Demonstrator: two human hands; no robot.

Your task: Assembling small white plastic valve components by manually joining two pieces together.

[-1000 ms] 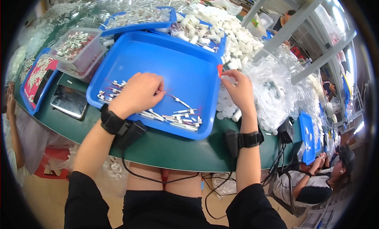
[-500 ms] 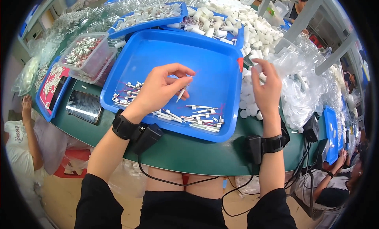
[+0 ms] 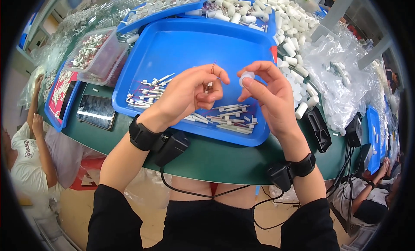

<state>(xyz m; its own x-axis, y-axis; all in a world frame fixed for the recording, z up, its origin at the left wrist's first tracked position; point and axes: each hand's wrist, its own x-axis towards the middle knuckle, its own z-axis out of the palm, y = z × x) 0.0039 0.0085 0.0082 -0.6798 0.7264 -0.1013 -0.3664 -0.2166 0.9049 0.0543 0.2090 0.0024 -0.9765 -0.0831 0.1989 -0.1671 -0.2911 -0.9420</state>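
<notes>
- Two bare hands raised over the large blue tray [image 3: 181, 52], close together, nearly touching at the fingertips.
- Left hand [image 3: 190, 93]: grip closed on a thin pin-like piece [image 3: 212, 68], thumb and forefinger pinching it, end sticking up; too small to tell its exact form.
- Right hand [image 3: 268, 93]: grip closed on a small white cap [image 3: 247, 77], held between thumb and fingers, open face turned toward the left hand.
- Cap and pin are just apart, not yet joined, both above the tray's middle.
- Loose white sticks [image 3: 225, 119] lie scattered along the tray's near edge, below both hands.
- Pile of white cylinders [image 3: 294, 56] sits right of the tray, with crumpled clear bags [image 3: 341, 78] beside it.
- Clear bin [image 3: 97, 54] of small parts to the left; phone [image 3: 96, 111] lies flat on the green table [image 3: 216, 158].
- Second blue tray [image 3: 164, 4] further back, filled with parts.
- Other people at the picture's left and lower right edges, not involved.
- Risk: the pin is thin and held at its tip, so it could slip or bend if pushed off-centre against the cap.
- Risk: the cap is held only by fingertips; a squeeze or a bump from the other hand could pop it out into the stick pile, hard to find again.
- Risk: wrist cables hang near the table edge and could snag.
</notes>
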